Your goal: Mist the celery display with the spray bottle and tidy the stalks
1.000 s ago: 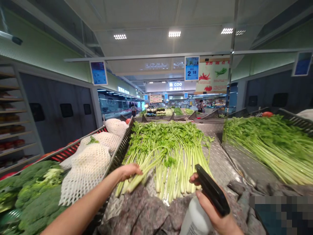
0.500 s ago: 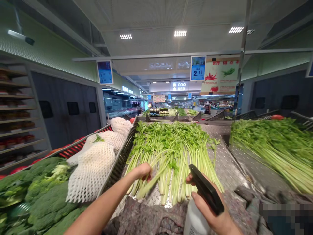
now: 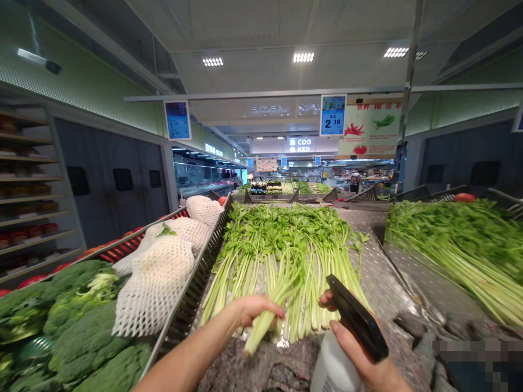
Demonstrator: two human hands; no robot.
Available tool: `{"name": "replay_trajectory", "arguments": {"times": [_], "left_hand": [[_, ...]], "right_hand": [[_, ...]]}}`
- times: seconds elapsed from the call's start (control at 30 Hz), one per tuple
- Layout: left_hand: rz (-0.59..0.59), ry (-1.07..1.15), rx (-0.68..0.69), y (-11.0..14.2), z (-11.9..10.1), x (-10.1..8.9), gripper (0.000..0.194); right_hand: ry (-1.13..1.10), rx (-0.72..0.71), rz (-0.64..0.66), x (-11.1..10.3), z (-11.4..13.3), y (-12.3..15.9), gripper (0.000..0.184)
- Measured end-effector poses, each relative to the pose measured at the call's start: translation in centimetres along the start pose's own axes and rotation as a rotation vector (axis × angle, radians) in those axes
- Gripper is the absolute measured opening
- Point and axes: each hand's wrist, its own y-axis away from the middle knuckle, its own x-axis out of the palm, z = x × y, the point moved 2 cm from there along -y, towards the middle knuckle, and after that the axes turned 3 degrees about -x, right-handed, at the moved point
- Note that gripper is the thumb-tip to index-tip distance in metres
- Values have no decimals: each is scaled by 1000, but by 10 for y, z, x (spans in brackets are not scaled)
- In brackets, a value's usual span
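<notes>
Celery (image 3: 322, 256) lay in a wide bed across the metal bench (image 3: 378, 272), and I read the place like a dial centred on that bed, with twelve straight ahead of the person. Leaves pointed to twelve, pale butts to six. One bunch (image 3: 256, 338) was in the person's left hand (image 3: 259, 309), whose arm reached in from seven o'clock. That hand was curled closed round the lower stalks, fingertips showing on the far side. The butt end stuck out toward six over a rumpled cloth (image 3: 281, 370), and the upper stalks slanted toward one, in front of the other celery; whether they touched it I could not tell.

At five o'clock the right hand (image 3: 359, 348) was wrapped round the neck of a white spray bottle (image 3: 335, 367), just under its black head (image 3: 359, 321), which pointed toward eleven. I could not tell if the trigger was squeezed.

At nine, the side of a black crate (image 3: 207, 258) bordered the bed. Inside sat produce in white foam nets (image 3: 159, 283), a green leaf (image 3: 166, 230) resting on top, and broccoli (image 3: 98, 321) was heaped at eight. What looked like a mirror (image 3: 441, 250) stood at three, celery showing in it. High at twelve hung a blue price tag (image 3: 333, 115), with a poster (image 3: 370, 130) just beside it toward one.
</notes>
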Motion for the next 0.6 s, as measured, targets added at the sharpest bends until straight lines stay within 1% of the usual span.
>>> {"name": "replay_trajectory", "arguments": {"times": [0.03,0.1,0.17,0.2,0.23,0.27,0.3,0.37,0.4,0.43,0.5,0.53,0.6], "left_hand": [[-30,-23,74,7,-30,-7,4],[-135,-56,223,22,-101,-28,2],[-305,-49,389,38,-175,-52,5],[-389,-33,483,46,-208,-63,6],[-457,-10,585,54,-238,-72,7],[-512,15,682,62,-262,-78,7],[-547,34,765,70,-281,-83,6],[-587,69,903,81,-305,-86,7],[-587,96,944,85,-311,-86,8],[-578,127,954,85,-313,-86,8],[-550,184,900,80,-309,-85,8],[-538,206,850,73,-303,-84,8],[-542,241,778,55,-280,-80,7]], "right_hand": [[6,-5,-2,0,0,0,27],[15,-16,4,0,1,0,26],[15,-19,7,0,1,0,25],[15,-12,2,-1,1,1,25],[16,-1,-6,-1,1,1,25],[16,14,-22,-2,1,2,25],[17,32,-44,-2,2,3,25],[15,70,-97,-3,4,5,25],[13,85,-124,-3,6,5,24],[9,98,-146,-2,8,6,23],[-2,117,-164,-1,12,6,21],[-8,122,-164,-1,14,7,20],[-9,127,-172,0,16,8,21]]}}
